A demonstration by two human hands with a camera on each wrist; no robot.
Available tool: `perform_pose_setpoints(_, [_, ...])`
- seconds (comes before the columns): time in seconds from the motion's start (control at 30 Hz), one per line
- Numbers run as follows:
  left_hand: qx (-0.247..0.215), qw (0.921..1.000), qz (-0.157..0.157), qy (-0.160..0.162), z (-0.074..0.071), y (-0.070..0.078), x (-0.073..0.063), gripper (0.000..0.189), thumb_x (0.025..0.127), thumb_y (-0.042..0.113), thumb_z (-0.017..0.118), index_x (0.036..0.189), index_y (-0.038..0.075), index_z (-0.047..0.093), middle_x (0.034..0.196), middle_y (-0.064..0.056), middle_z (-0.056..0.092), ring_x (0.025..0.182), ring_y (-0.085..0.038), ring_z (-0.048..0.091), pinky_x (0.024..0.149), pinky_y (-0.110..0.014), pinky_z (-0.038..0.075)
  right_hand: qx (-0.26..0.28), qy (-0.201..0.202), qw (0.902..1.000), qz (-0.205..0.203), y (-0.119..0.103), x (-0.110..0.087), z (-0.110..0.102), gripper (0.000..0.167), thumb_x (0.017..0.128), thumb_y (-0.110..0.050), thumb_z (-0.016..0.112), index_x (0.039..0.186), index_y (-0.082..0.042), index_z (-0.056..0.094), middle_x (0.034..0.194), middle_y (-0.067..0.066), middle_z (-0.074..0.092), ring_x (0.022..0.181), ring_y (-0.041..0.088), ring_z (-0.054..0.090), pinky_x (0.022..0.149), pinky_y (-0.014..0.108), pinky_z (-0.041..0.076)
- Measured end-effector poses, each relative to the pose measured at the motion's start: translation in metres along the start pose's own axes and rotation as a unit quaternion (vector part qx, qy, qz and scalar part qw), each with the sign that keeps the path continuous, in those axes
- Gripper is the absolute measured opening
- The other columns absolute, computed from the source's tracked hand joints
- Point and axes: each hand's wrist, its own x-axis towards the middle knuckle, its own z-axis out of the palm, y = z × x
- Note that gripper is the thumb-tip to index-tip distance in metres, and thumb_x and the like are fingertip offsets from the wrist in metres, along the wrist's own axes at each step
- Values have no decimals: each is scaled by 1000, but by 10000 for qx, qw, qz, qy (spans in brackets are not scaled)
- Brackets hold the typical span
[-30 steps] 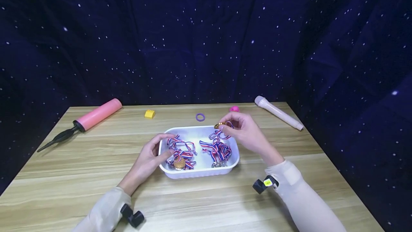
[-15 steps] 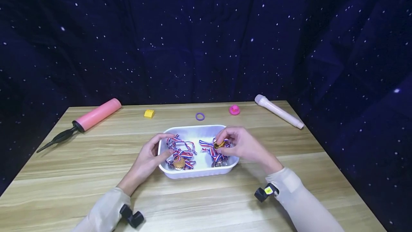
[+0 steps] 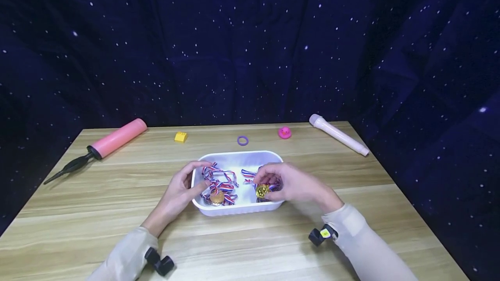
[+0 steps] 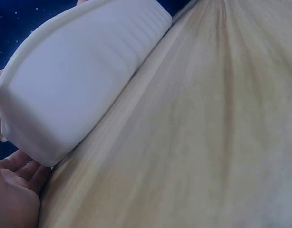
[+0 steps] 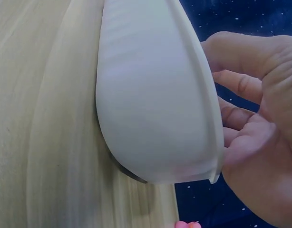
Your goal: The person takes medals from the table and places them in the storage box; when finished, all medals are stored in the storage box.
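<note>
A white plastic tray (image 3: pixel 250 208) sits mid-table with medals on red, white and blue ribbons in two piles. My left hand (image 3: pixel 180 194) grips the tray's left end, thumb at the rim; fingers show behind the tray wall (image 4: pixel 65 80) in the left wrist view. A bronze-coloured medal (image 3: pixel 217 197) lies at the front of the left pile of ribbons (image 3: pixel 220 178). Over the right pile, my right hand (image 3: pixel 291 185) holds a gold medal (image 3: pixel 261 191) by its edges between thumb and forefinger. That hand covers most of the right ribbons (image 3: pixel 248 174). In the right wrist view the tray hides its fingertips.
Along the back stand or lie a pink hand pump (image 3: pixel 121 138), a yellow toy block (image 3: pixel 181 137), a purple ring (image 3: pixel 242 140), a pink rubber duck (image 3: pixel 284 132) and a pale pink toy microphone (image 3: pixel 337 134). A dark starry curtain (image 3: pixel 234 55) hangs behind the table (image 3: pixel 234 246).
My right hand has lowered the gold medal from above the tray's back rim into its right side, toward the front. Its fingers are spread wider now. The left hand has stayed put.
</note>
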Motion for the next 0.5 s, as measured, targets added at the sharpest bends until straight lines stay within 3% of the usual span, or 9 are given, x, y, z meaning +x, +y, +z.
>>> perform_pose_setpoints(0.13, [-14, 10000, 1, -23, 0, -1, -1, 49, 101, 0, 76, 148, 8, 65, 159, -10, 60, 151, -22, 51, 125, -18, 39, -19, -80, 10000, -24, 0, 0, 0, 36, 92, 2, 85, 126, -2, 75, 122, 15, 79, 113, 33, 74, 106, 51, 61])
perform_pose_setpoints(0.27, [-26, 10000, -30, -21, 0, -1, -1, 49, 101, 0, 75, 148, 9, 65, 160, -10, 59, 151, -25, 50, 125, -17, 39, -18, 64, 10000, -3, -3, -1, -2, 31, 95, 2, 82, 125, 0, 75, 119, 17, 78, 109, 31, 75, 102, 52, 63])
perform_pose_setpoints(0.5, [-24, 10000, -34, -25, 0, -1, -2, 51, 101, 1, 76, 150, 5, 63, 161, -12, 58, 152, -31, 49, 126, -20, 39, -305, 998, 9943, -194, -8, -4, -10, 19, 100, -2, 78, 119, -3, 78, 110, 10, 80, 99, 17, 74, 92, 44, 64])
